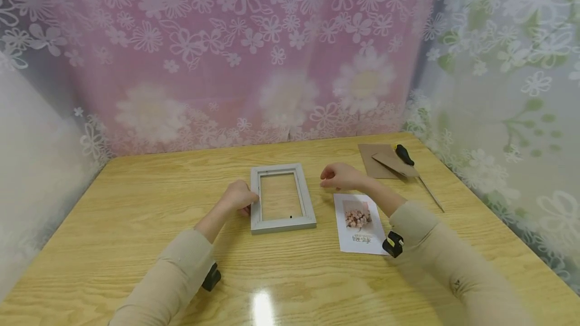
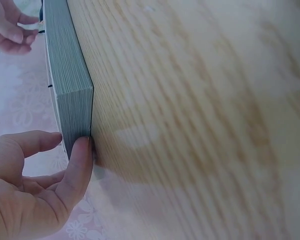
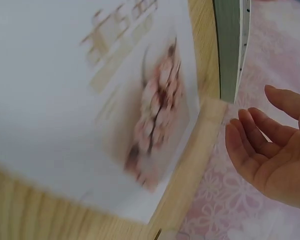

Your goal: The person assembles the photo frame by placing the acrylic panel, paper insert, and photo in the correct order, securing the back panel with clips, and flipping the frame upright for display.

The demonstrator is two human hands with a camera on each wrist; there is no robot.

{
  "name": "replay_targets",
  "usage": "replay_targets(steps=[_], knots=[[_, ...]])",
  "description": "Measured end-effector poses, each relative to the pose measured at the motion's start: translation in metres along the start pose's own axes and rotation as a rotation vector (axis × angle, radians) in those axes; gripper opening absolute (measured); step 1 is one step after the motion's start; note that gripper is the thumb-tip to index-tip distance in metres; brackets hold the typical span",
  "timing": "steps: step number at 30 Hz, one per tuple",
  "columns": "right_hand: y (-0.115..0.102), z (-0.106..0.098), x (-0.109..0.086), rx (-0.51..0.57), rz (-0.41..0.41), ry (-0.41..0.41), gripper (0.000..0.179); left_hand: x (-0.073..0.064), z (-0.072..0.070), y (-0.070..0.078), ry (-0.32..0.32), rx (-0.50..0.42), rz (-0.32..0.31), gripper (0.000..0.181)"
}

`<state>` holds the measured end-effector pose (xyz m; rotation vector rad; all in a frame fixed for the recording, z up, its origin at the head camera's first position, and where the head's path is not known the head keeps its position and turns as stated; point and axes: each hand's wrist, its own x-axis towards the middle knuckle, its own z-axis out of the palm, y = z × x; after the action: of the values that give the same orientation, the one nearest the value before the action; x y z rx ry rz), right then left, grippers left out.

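Observation:
A grey picture frame (image 1: 283, 224) lies on the wooden table, and the tabletop shows through its opening. A small black tab is visible near the opening's lower edge. My left hand (image 1: 237, 197) grips the frame's left side; the left wrist view shows thumb and fingers (image 2: 80, 167) about the edge of the frame (image 2: 67, 50). To the right of the frame hovers my right hand (image 1: 343, 177), its fingers (image 3: 245, 142) loosely bent and holding nothing. Just below that hand is a white printed sheet (image 1: 360, 230) with pink flowers and lettering, partly covered by the right forearm.
Toward the back right, a brown board (image 1: 369, 157) lies under a smaller brown piece (image 1: 389, 162). A screwdriver (image 1: 405, 155) with a black and yellow handle lies across them, its shaft pointing toward the right edge. Flowered curtains (image 1: 272, 54) border the table.

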<state>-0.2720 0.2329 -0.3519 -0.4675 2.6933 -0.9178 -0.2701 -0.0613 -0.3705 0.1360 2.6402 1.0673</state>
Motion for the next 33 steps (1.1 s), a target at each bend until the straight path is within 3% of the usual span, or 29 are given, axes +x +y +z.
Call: replay_targets(steps=[6, 12, 19, 25, 33], knots=[[0.021, -0.014, -0.022, -0.081, 0.013, 0.024, 0.039, 0.000, 0.000, -0.001, -0.009, -0.003, -0.003, 0.014], [0.036, -0.019, -0.045, -0.235, 0.002, 0.067, 0.042, 0.001, 0.000, -0.001, -0.006, -0.020, -0.013, 0.011], [0.041, -0.013, -0.069, -0.360, 0.109, -0.043, 0.062, 0.000, 0.001, -0.003, -0.006, -0.024, -0.028, 0.012], [0.043, -0.004, -0.075, -0.430, 0.174, -0.011, 0.071, 0.000, 0.002, -0.004, -0.010, -0.025, -0.021, 0.014], [0.041, -0.004, -0.075, -0.448, 0.168, 0.008, 0.071, 0.003, 0.001, -0.006, -0.001, -0.023, 0.006, 0.015]])
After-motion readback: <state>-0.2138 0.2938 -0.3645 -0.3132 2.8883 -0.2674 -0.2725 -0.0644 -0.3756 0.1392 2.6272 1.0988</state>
